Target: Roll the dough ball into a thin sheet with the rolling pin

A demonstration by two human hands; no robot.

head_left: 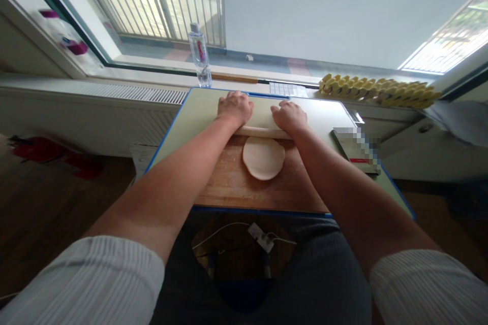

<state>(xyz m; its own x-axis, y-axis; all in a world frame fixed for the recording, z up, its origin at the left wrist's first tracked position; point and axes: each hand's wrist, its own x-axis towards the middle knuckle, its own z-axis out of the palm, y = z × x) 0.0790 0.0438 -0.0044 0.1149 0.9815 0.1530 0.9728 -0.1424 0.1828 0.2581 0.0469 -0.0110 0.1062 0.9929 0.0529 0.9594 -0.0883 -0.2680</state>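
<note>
A pale rolling pin (263, 132) lies crosswise near the far edge of a wooden cutting board (229, 185). My left hand (235, 106) presses down over its left end, fingers bent. Over the right end lies my right hand (290, 115), also with bent fingers. Both palms hide the pin's ends; its middle shows between my wrists. Just on the near side of the pin, a flat, roughly round sheet of dough (264, 158) rests on the board, with a slightly uneven edge. Faint pale marks, perhaps flour, show on the wood.
The board sits on a small blue-edged table (179, 124). A dark-edged, partly blurred flat object (354, 150) lies at right. Behind, on the sill, stand a clear bottle (200, 56) and a yellow ridged object (377, 91). A power strip (261, 237) hangs below.
</note>
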